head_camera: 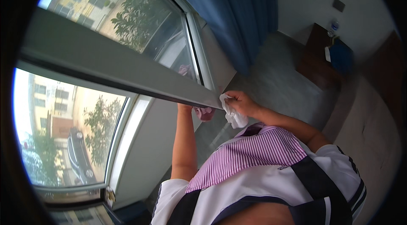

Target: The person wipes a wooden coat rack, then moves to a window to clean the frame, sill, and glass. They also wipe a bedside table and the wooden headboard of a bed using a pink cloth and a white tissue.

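Note:
An open window sash with a grey frame [127,62] and a glass pane [152,18] stands edge-on before me. My right hand [243,102] pinches a crumpled white cloth or tissue [235,118] beside the near end of the sash. My left forearm [184,142] reaches up behind the frame's lower edge. Only the wrist end of my left hand [184,106] shows, and the frame hides its fingers. Next to it, a pink cloth [205,114] hangs out below the frame. Whether the left fingers grip this cloth is hidden. Something pink also appears through the lower glass.
A blue curtain [229,12] hangs beyond the sash. On the right, a dark wooden cabinet [313,51] bears a plastic bottle [333,27] and a blue item [341,56]. The window opening with its white frame [130,139] lies to the left. Grey floor [276,69] stretches ahead.

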`<state>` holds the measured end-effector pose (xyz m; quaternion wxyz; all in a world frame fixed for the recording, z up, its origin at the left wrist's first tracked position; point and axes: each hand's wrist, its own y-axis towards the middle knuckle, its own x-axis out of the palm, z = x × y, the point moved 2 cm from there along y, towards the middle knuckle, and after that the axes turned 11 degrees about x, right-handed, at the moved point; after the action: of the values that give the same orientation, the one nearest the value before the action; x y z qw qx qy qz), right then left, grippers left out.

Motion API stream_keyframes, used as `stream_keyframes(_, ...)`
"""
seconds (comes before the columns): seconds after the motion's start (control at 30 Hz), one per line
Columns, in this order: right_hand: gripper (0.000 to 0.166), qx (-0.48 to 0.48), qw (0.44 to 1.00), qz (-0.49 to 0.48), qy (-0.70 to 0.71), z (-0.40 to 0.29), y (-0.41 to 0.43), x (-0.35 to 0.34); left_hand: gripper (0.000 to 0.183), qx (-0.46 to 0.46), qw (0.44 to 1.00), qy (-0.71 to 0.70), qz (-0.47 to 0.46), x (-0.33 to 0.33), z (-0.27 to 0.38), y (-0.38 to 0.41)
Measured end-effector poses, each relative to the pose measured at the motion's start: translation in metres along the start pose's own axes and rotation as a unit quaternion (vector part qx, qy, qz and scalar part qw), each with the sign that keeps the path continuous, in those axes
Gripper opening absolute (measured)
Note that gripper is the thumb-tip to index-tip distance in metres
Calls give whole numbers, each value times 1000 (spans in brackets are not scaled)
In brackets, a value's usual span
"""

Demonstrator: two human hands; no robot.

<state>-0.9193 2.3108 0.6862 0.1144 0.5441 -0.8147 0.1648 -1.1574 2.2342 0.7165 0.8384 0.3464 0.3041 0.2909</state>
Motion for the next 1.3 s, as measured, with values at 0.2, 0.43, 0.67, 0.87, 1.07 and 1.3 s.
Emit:
stream_keyframes(0.2,18,68,997,-33,-1,16,-8,-47,44,-388,897,-158,137,8,72,-22)
stream_keyframes(0.43,18,112,993,-26,2,33,6,-87,44,-291,918,-211,169,-1,112,11)
stream_keyframes(0.67,19,169,983,64,32,61,0,-109,23,-153,961,-213,91,19,48,37)
stream_keyframes(0.87,20,192,961,175,94,89,-11,-105,9,-282,952,66,-95,-5,11,29)
stream_keyframes(1.07,23,187,941,264,102,115,-9,-130,15,-253,963,93,18,-47,49,0)
stream_keyframes(1.3,21,192,921,318,120,106,-12,-151,20,-162,972,161,61,-18,26,73)
